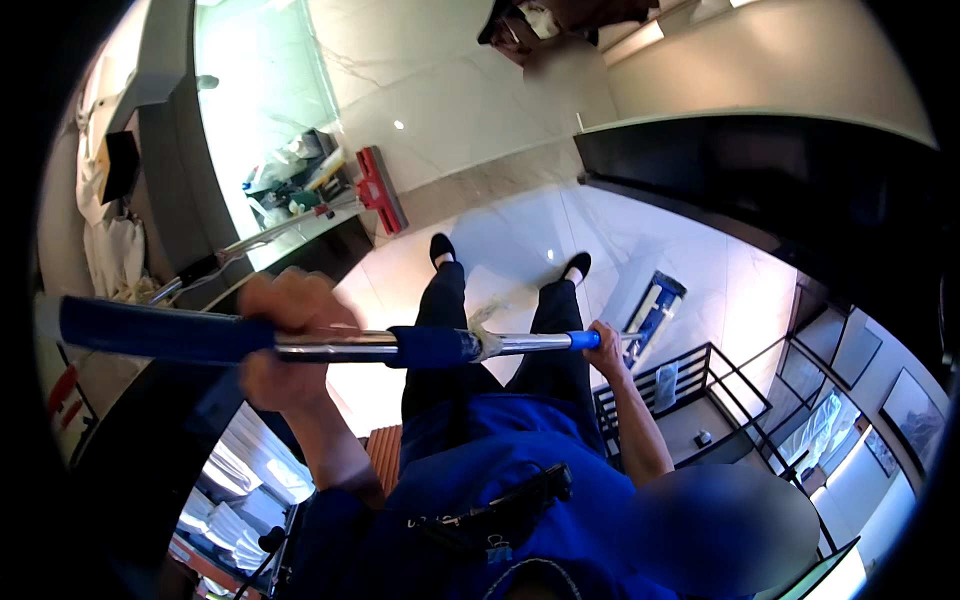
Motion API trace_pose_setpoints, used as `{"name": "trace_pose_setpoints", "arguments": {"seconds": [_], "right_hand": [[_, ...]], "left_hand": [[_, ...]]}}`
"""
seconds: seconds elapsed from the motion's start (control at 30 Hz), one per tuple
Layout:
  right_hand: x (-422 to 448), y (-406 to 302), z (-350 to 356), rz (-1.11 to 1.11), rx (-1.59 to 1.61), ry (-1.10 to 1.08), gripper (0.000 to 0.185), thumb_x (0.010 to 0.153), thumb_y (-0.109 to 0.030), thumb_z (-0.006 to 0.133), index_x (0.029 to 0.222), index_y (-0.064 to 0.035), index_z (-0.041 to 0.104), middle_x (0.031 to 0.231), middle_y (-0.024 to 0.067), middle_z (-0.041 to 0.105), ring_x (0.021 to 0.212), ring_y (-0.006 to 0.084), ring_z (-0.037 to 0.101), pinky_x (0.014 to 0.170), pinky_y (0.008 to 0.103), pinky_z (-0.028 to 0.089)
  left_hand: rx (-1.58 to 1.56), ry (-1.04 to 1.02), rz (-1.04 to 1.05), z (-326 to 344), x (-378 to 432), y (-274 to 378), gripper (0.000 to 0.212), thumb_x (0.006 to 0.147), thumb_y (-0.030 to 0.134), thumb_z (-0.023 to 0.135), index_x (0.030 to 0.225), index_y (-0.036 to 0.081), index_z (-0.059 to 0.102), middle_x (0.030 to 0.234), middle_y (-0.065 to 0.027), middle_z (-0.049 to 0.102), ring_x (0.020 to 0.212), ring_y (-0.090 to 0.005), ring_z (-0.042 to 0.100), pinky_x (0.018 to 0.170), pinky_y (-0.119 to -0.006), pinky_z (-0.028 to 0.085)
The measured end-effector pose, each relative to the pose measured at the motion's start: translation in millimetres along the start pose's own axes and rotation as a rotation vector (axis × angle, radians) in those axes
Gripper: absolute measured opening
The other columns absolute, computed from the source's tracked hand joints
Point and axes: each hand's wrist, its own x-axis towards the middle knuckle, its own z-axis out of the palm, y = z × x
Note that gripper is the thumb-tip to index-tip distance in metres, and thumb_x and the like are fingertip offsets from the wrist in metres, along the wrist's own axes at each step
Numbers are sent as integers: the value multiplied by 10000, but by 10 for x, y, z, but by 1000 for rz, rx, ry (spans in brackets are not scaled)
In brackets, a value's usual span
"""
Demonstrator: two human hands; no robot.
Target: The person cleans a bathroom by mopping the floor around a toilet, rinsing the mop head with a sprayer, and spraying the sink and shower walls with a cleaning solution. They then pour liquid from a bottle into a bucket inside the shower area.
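Both my hands are on the metal pole (529, 343) of a flat mop, which crosses in front of my legs. My left hand (300, 337) wraps around the pole beside its long dark blue end grip (165, 330). Farther down, my right hand (604, 350) closes around the pole just past a bright blue collar (583, 340). A dark blue sleeve (435, 346) covers the pole between the hands, with a pale strip of material (487, 330) tied next to it. The flat mop head (654, 311) rests on the tiled floor beyond my right hand.
A red mop head (381, 191) lies ahead to the left, near a pile of cleaning supplies (296, 176). Another person (559, 30) is at the far side. A dark-fronted counter (720, 161) and a black metal frame (705, 367) stand right. White linen (232, 517) is lower left.
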Motion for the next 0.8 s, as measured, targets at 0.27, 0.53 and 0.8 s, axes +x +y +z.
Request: {"name": "trace_pose_setpoints", "arguments": {"seconds": [0.27,0.53,0.8], "right_hand": [[580,-1578,-208,-167,117,-283,108,600,-38,589,680,-44,517,611,177,556,611,360,572,542,396,429],[1145,-2915,-144,-456,110,-619,162,598,-103,653,712,-48,551,685,193,580,703,388,575,577,412,440],[1728,-3033,1157,-1024,243,-575,549,805,-289,520,1306,-93,413,1301,134,453,1232,308,365,1070,436,210]], "left_hand": [[511,-603,-990,-250,-466,-151,269,879,286,570,858,19,599,726,-27,570,669,-100,522,602,-263,424],[517,-779,-567,681,19,-618,198,843,251,597,851,53,584,763,-116,613,660,-220,606,596,-316,457],[1456,-341,-445,-116,1476,-2298,340,763,292,592,975,27,580,905,-217,628,880,-394,595,747,-460,475]]}}
